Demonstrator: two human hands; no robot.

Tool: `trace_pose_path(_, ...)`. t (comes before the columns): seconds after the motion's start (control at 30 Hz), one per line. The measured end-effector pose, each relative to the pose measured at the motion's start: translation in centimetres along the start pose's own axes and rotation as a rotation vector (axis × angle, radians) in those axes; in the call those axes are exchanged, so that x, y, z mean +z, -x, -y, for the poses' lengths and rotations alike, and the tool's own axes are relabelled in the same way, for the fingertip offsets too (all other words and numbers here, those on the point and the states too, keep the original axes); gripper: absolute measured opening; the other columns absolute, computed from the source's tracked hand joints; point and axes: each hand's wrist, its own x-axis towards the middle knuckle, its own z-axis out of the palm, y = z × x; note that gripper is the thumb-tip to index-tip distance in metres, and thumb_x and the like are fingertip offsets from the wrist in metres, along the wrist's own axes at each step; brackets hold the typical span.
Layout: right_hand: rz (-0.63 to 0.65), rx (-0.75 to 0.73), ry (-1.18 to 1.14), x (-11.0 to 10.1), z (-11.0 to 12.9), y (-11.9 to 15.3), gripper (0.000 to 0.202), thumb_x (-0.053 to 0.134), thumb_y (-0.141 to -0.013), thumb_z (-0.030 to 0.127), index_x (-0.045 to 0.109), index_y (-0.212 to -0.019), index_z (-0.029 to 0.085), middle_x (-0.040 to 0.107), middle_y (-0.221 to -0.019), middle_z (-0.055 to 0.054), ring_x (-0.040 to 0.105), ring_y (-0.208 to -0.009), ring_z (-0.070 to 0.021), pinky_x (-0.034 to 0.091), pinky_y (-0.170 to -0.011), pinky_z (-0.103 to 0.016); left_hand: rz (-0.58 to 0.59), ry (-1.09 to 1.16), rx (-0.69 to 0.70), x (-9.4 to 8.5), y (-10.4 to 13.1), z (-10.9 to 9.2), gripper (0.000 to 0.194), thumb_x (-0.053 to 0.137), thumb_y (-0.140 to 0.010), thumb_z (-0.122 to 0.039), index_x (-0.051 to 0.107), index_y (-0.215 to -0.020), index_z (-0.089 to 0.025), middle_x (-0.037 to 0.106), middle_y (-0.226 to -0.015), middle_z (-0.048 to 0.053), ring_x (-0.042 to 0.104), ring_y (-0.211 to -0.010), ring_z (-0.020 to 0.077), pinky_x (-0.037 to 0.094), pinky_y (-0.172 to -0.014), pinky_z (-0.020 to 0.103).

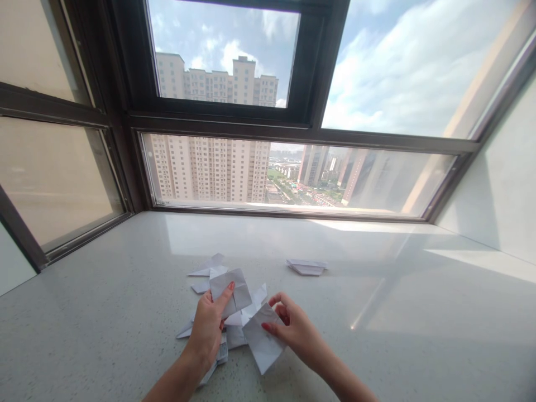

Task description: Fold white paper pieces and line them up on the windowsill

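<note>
My left hand [210, 322] is closed on a squarish folded paper [233, 288], thumb flat on its face and fingers behind. In my right hand [293, 325] a second folded paper square [263, 341] is pinched between thumb and fingers, tilted with one corner pointing down. The two papers are close together, their near edges almost meeting. Beneath them lies a loose pile of folded white paper pieces [235, 336], partly hidden by my hands. Pointed pieces [205, 268] of the pile stick out beyond my left hand.
A folded paper boat shape [307, 267] lies apart on the speckled white sill [397, 335], beyond my right hand. Dark window frames [293, 215] bound the sill at the back and left; a white wall [498, 190] stands at the right.
</note>
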Motion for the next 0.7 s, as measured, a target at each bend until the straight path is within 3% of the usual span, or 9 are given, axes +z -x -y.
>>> trace_pose_path(0.2, -0.097, -0.049, -0.379, -0.4, 0.9, -0.2, 0.037, 0.061, -0.066, 0.049, 0.042, -0.081, 0.021, 0.044, -0.051, 0.009, 0.039, -0.041, -0.0068, 0.025, -0.038, -0.017, -0.011, -0.024, 0.003, -0.1, 0.1, 0.0, 0.025, 0.063, -0.069, -0.026, 0.058, -0.093, -0.021, 0.066, -0.082, 0.001, 0.061, -0.068, 0.0142, 0.047, -0.056, 0.02)
trace_pose_path(0.33, -0.207, -0.056, -0.476, -0.8, 1.5, -0.2, 0.042, 0.063, -0.064, 0.049, 0.042, -0.087, 0.021, 0.051, -0.053, 0.007, 0.038, -0.037, -0.0054, 0.024, -0.034, -0.015, 0.04, -0.022, -0.011, 0.3, 0.7, -0.1, 0.055, 0.06, -0.071, -0.024, 0.038, -0.121, -0.03, 0.062, -0.094, 0.001, 0.061, -0.072, 0.013, 0.047, -0.056, 0.019)
trace_pose_path(0.47, -0.244, -0.133, -0.529, -0.8, 1.7, -0.2, 0.048, 0.062, -0.068, 0.043, 0.04, -0.106, 0.022, 0.048, -0.052, 0.008, 0.034, -0.035, -0.0052, 0.024, -0.029, -0.014, 0.047, -0.084, 0.018, 1.0, 1.7, -0.3, 0.07, 0.06, -0.071, -0.023, 0.022, -0.128, -0.04, 0.054, -0.111, 0.001, 0.058, -0.061, 0.0096, 0.044, -0.05, 0.019)
trace_pose_path(0.57, -0.225, -0.149, -0.591, -0.7, 1.8, -0.2, 0.052, 0.066, -0.066, 0.038, 0.041, -0.108, 0.023, 0.056, -0.062, 0.004, 0.045, -0.045, -0.0088, 0.036, -0.035, -0.017, 0.112, -0.107, 0.021, 1.2, 1.9, -0.1, 0.066, 0.059, -0.07, -0.026, 0.029, -0.128, -0.033, 0.059, -0.104, 0.002, 0.058, -0.06, 0.0107, 0.043, -0.05, 0.019)
trace_pose_path(0.7, -0.192, -0.131, -0.667, -0.4, 2.0, -0.2, 0.039, 0.07, -0.062, 0.033, 0.051, -0.093, 0.019, 0.063, -0.072, -0.001, 0.057, -0.065, -0.0143, 0.045, -0.059, -0.025, 0.184, -0.172, -0.098, 0.8, 1.4, 0.9, 0.049, 0.06, -0.067, -0.032, 0.051, -0.113, -0.019, 0.065, -0.077, 0.002, 0.057, -0.056, 0.0118, 0.038, -0.047, 0.017)
